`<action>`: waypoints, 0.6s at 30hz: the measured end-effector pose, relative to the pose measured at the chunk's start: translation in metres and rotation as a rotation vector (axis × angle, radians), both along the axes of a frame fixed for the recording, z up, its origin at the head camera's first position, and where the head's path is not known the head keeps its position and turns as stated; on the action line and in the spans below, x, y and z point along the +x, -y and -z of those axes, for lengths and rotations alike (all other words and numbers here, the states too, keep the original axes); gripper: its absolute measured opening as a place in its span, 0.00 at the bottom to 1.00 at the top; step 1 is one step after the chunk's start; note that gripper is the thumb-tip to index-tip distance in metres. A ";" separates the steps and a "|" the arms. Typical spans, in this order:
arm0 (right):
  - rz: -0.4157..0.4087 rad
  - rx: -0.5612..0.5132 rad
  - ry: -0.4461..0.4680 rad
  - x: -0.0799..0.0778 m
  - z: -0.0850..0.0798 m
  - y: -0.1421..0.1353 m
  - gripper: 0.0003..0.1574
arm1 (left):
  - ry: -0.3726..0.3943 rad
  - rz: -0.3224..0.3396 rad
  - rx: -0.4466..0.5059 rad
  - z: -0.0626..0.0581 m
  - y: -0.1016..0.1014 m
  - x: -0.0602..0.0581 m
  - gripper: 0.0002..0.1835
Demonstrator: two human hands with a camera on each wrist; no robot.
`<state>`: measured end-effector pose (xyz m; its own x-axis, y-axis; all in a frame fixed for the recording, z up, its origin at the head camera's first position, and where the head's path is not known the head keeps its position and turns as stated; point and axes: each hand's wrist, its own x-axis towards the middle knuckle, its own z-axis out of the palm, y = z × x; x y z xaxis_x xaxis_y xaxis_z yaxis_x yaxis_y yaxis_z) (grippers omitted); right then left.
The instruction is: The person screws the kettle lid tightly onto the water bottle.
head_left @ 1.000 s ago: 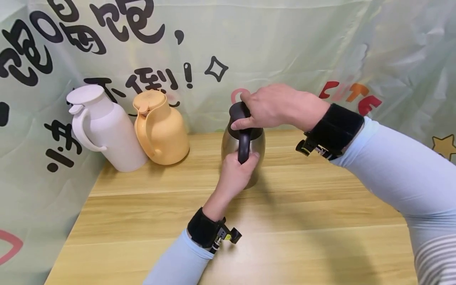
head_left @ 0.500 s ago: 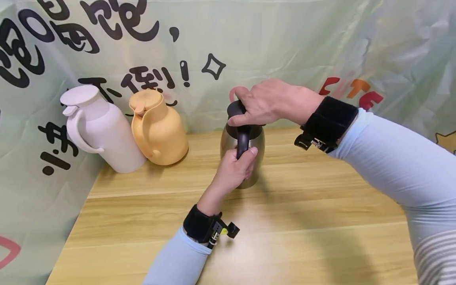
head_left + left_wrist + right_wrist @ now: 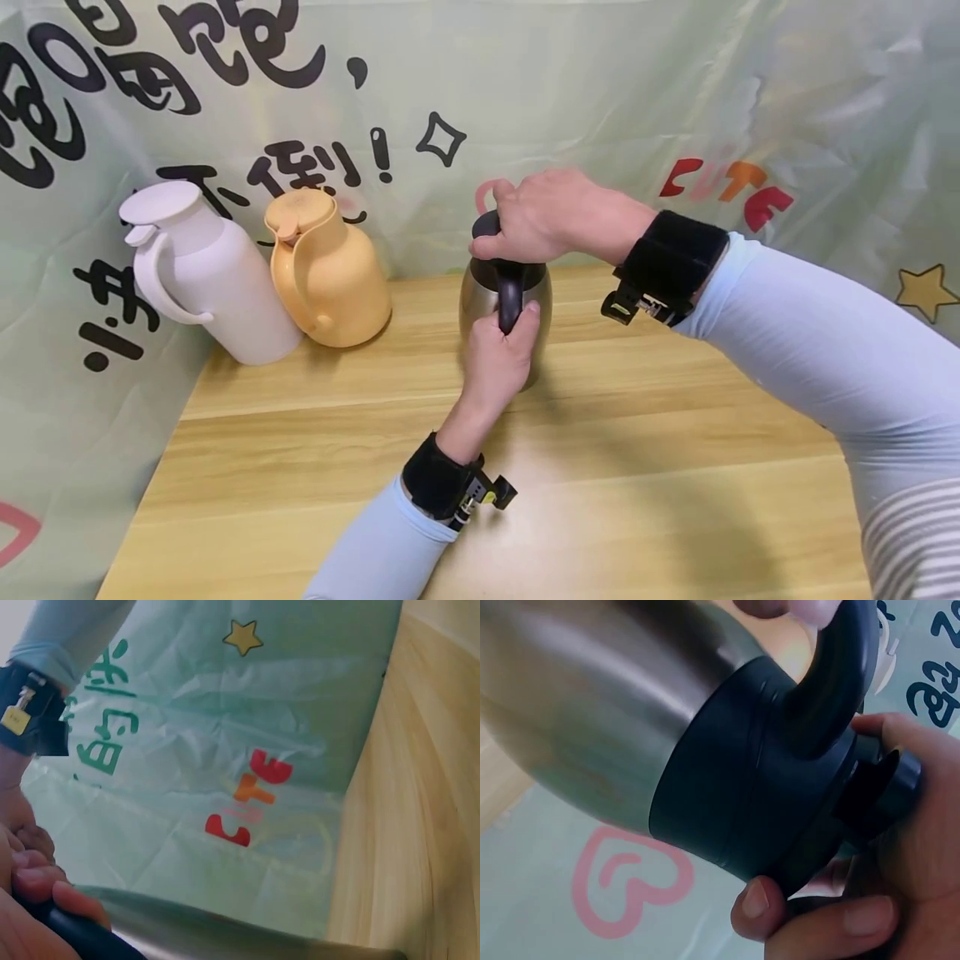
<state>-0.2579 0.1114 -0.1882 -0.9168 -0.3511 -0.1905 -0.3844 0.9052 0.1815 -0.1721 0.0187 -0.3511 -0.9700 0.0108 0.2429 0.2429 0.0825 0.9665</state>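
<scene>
A stainless-steel vacuum jug [image 3: 471, 300] with a black collar stands upright on the wooden table in the head view. My left hand [image 3: 497, 360] grips its black handle [image 3: 511, 300], thumb along the right side. From above, my right hand [image 3: 551, 218] holds the black lid [image 3: 485, 223], with the thumb across the near side. In the right wrist view, fingers [image 3: 832, 926] curl round the black lid [image 3: 889, 791], close to the collar [image 3: 720, 765]. The left wrist view shows the left fingers [image 3: 79, 904] wrapped over the handle [image 3: 90, 937].
At the left, a white jug [image 3: 236, 292] and a yellow jug [image 3: 348, 287] stand side by side against the printed cloth backdrop [image 3: 600, 83]. The wooden tabletop [image 3: 675, 433] extends in front and to the right.
The whole head view has shifted slightly. Both hands keep hold of the jug; the right thumb has swung a little leftward at the lid, and the left thumb sits slightly higher along the handle.
</scene>
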 end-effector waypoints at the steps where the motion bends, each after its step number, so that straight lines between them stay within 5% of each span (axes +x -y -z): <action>1: 0.011 0.000 0.006 0.000 0.000 0.001 0.47 | -0.005 -0.017 -0.005 0.000 -0.002 0.000 0.30; 18: 0.198 -0.048 0.065 0.010 -0.005 0.011 0.33 | -0.077 -0.121 -0.012 -0.003 -0.024 0.003 0.27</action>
<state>-0.2482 0.1005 -0.1833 -0.9551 -0.1756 -0.2385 -0.2079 0.9711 0.1174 -0.1686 0.0430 -0.3486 -0.9429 -0.1018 0.3172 0.3039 0.1268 0.9442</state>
